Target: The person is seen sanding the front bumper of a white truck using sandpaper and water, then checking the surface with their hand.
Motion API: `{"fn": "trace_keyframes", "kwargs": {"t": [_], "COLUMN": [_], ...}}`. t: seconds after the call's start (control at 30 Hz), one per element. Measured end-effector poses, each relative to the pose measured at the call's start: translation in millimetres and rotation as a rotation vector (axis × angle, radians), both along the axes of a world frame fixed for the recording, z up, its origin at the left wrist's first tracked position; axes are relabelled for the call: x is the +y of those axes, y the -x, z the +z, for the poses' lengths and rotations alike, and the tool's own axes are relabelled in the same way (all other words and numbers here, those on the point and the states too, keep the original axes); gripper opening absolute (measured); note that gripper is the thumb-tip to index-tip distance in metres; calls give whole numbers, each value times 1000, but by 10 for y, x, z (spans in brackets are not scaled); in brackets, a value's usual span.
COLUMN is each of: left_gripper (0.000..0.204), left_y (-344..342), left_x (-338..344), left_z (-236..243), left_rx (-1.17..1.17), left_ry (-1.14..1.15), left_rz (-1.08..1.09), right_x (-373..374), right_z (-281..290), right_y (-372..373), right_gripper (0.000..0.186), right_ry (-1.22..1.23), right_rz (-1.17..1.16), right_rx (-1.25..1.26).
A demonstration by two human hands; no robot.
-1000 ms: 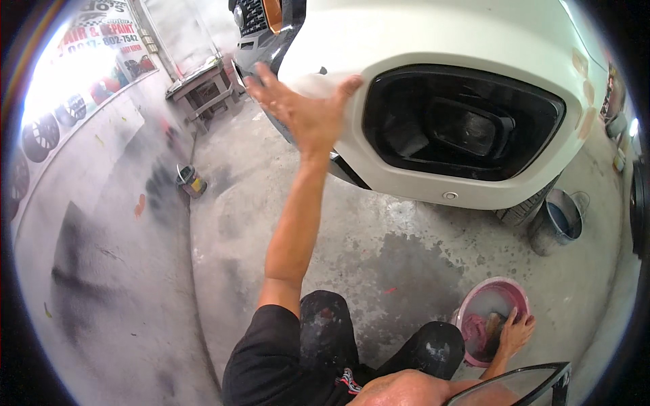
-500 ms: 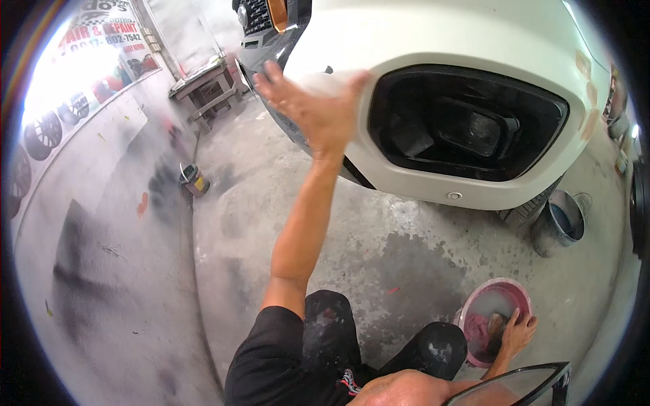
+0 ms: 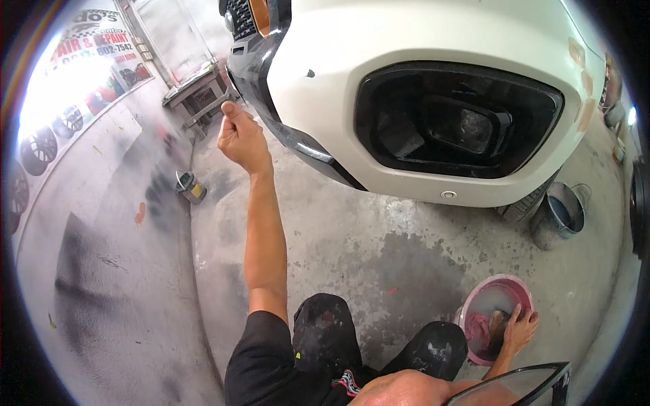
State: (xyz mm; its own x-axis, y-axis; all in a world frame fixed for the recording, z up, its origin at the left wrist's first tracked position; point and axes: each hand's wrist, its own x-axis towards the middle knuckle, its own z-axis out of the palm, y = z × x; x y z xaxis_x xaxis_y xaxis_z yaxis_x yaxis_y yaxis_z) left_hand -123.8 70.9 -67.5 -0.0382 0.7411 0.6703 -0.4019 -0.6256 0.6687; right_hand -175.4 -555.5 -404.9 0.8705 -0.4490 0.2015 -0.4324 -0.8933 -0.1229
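My right hand point(image 3: 520, 329) rests inside the pink basin point(image 3: 492, 326), fingers curled on a dark block, apparently a sanding block, lying in the wet. The basin stands on the concrete floor point(image 3: 379, 250), low to my right, below the white bumper point(image 3: 420, 101).

Risk: a wet block may slip from the fingers, and water carried up may drip onto the floor. Pressing on the basin's rim could tip it.

My left hand point(image 3: 240, 139) is raised, arm extended, fingers folded into a loose fist; it holds nothing visible. It hangs just beside the bumper's dark lower trim point(image 3: 298, 145), not touching. I crouch with both knees bent.
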Motion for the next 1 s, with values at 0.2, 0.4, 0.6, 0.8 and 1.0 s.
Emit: {"fn": "trace_keyframes", "kwargs": {"t": [0.2,0.4,0.6,0.8,1.0], "left_gripper": [85,112,113,105,111], "left_y": [-387,-372,-364,-466,-359], "left_x": [17,-681,-14,-22,-848], "left_z": [174,14,-30,80,138], "left_rx": [178,150,80,-200,188], "left_ry": [-86,-111,50,9,-238], "left_rz": [302,29,109,-56,108], "right_x": [65,-50,-85,-78,-56], "right_z": [29,-92,-232,-195,-125], "right_y": [-11,-38,-37,-39,-45], "right_gripper": [59,56,57,58,61], "right_ry": [-10,18,46,87,33], "right_rz": [-4,31,33,-3,23], "right_rx": [1,-65,-104,-55,-47]}}
